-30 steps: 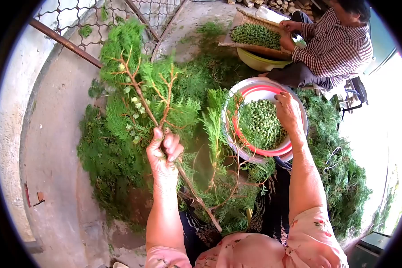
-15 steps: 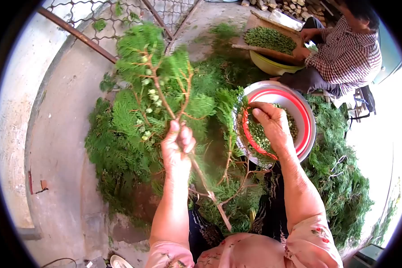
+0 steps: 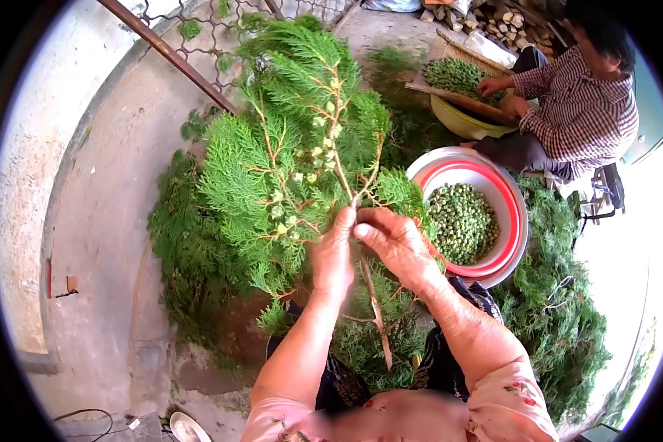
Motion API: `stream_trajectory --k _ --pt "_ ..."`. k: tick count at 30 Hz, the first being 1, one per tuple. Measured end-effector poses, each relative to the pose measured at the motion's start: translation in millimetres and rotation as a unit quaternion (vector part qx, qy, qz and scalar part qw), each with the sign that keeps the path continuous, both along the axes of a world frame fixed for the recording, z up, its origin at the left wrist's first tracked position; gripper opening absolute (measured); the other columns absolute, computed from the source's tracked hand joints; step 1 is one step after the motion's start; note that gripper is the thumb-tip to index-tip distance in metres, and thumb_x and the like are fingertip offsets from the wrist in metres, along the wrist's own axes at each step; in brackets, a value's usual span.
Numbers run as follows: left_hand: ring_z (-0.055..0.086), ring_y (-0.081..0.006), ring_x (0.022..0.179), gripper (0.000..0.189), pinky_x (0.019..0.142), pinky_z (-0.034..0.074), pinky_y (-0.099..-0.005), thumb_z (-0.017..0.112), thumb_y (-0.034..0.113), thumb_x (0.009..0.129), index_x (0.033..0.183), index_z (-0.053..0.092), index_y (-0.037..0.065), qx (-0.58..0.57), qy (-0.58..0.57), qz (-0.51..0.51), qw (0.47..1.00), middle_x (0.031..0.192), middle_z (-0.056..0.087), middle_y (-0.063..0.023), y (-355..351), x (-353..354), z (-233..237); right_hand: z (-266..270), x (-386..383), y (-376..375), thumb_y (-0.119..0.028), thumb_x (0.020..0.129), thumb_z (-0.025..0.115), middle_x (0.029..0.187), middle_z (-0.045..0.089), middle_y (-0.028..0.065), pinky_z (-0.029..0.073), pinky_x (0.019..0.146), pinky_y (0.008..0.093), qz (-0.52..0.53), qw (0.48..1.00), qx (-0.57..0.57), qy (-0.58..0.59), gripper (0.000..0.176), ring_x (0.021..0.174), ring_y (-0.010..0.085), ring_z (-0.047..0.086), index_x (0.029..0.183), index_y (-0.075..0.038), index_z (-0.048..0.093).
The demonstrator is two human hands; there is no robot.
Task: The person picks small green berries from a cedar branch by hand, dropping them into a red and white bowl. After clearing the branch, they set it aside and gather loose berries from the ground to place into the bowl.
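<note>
My left hand [image 3: 333, 259] is closed around the woody stem of a leafy conifer branch [image 3: 342, 175], just below its fork. The branch fans out above the hand, with pale green cones [image 3: 321, 153] clustered among its sprays, and its bare lower stem points down toward my lap. Close beside it, my right hand [image 3: 404, 254] pinches at the same fork with thumb and forefinger; the exact grip is partly hidden. A thin orange-brown twig shows by the right hand at the basin's edge. The metal basin [image 3: 521, 234] with a red band holds many small green cones [image 3: 462, 225].
Cut greenery [image 3: 191, 258] is heaped at the left, with another heap [image 3: 556, 295] at the right. A person [image 3: 589, 110] sits at the upper right, hands at a woven tray [image 3: 443, 50] of green cones over a yellow-green bowl [image 3: 449, 118]. A rusty metal bar [image 3: 173, 55] crosses the upper left.
My right hand has moved left from over the basin to the branch's fork, beside my left hand. The branch has shifted right in view. The other person's hand now reaches into the tray.
</note>
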State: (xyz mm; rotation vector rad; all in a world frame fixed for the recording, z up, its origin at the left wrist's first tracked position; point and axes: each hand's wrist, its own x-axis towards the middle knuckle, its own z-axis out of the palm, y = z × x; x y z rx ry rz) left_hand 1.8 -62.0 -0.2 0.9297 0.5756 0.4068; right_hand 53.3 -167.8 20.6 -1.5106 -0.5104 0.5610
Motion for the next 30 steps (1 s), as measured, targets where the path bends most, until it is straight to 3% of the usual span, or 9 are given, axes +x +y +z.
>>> stream_trajectory --k 6,8,10,14,18,22,23,27,30 --pt "0.052 -0.0143 0.087 0.055 0.08 0.042 -0.0266 0.074 0.041 0.07 0.1 0.057 -0.002 -0.019 -0.049 -0.006 0.999 0.094 0.058 -0.0055 4 -2 -12 -7 5 11 -0.006 0.079 0.066 0.09 0.061 0.0008 0.044 0.078 0.0243 0.053 0.983 0.11 0.137 0.024 0.083 0.009 0.055 0.102 -0.001 0.058" --pt "0.053 -0.0143 0.086 0.049 0.078 0.043 -0.0275 0.077 0.033 0.07 0.101 0.058 0.0 -0.035 -0.027 0.002 0.999 0.094 0.058 -0.005 7 -2 -19 -6 5 14 -0.002 0.077 0.067 0.089 0.061 0.0003 0.044 0.077 0.0248 0.046 0.973 0.143 0.176 0.024 0.083 0.009 0.055 0.1 -0.002 0.058" --pt "0.053 -0.0142 0.086 0.046 0.077 0.044 -0.0276 0.078 0.029 0.07 0.101 0.059 0.0 -0.001 -0.041 0.004 0.999 0.093 0.059 -0.005 4 0 -6 -13 3 16 0.0 0.08 0.06 0.089 0.061 0.0001 0.044 0.075 0.0238 0.016 0.975 0.142 0.171 0.02 0.081 0.0088 0.055 0.099 -0.003 0.058" --pt "0.053 -0.0168 0.088 0.052 0.081 0.039 -0.0317 0.077 0.033 0.069 0.105 0.057 0.001 0.051 -0.023 -0.15 0.987 0.095 0.06 -0.0048 10 -2 15 -1 0 13 0.002 0.085 0.051 0.087 0.061 0.0001 0.044 0.07 0.0214 -0.045 0.975 0.122 0.181 0.016 0.076 0.0082 0.054 0.099 -0.003 0.058" --pt "0.053 -0.0135 0.083 0.043 0.07 0.041 -0.0265 0.071 0.029 0.077 0.106 0.057 0.001 0.059 0.033 -0.17 0.983 0.092 0.062 -0.0035 12 -3 14 -5 2 19 0.001 0.087 0.049 0.083 0.061 0.0012 0.045 0.062 0.0223 -0.112 0.968 0.14 0.177 0.014 0.07 0.0086 0.054 0.097 -0.004 0.056" --pt "0.053 -0.0096 0.082 0.037 0.073 0.042 -0.0237 0.066 0.027 0.082 0.108 0.058 0.002 0.231 0.012 -0.222 0.947 0.093 0.062 -0.0029 16 -7 13 -17 14 19 -0.003 0.088 0.05 0.081 0.061 0.0019 0.045 0.053 0.0219 -0.158 0.963 0.164 0.146 0.009 0.067 0.0087 0.055 0.095 -0.005 0.055" --pt "0.053 -0.0073 0.076 0.031 0.067 0.043 -0.0218 0.064 0.024 0.085 0.107 0.06 0.003 0.389 0.052 -0.176 0.903 0.089 0.063 -0.004 17 -8 -1 -18 15 19 -0.004 0.088 0.05 0.081 0.061 0.0007 0.044 0.051 0.0219 -0.16 0.961 0.173 0.147 0.008 0.068 0.0079 0.055 0.095 -0.006 0.055" --pt "0.058 -0.0112 0.066 0.019 0.056 0.046 -0.022 0.057 0.018 0.089 0.098 0.061 0.002 0.415 -0.014 0.004 0.91 0.08 0.062 -0.0047 19 -19 22 -12 13 21 -0.009 0.089 0.051 0.081 0.06 -0.0021 0.04 0.046 0.0193 -0.186 0.96 0.133 0.16 0.006 0.07 0.0061 0.055 0.093 -0.009 0.056" --pt "0.059 -0.0134 0.063 0.019 0.05 0.047 -0.0237 0.052 0.017 0.091 0.091 0.059 0.0 0.258 -0.057 0.163 0.951 0.076 0.061 -0.0072 36 -17 36 -4 8 22 -0.009 0.089 0.049 0.079 0.06 0.001 0.032 0.039 0.0161 -0.202 0.96 0.118 0.156 0.01 0.06 0.0067 0.052 0.098 -0.009 0.055"
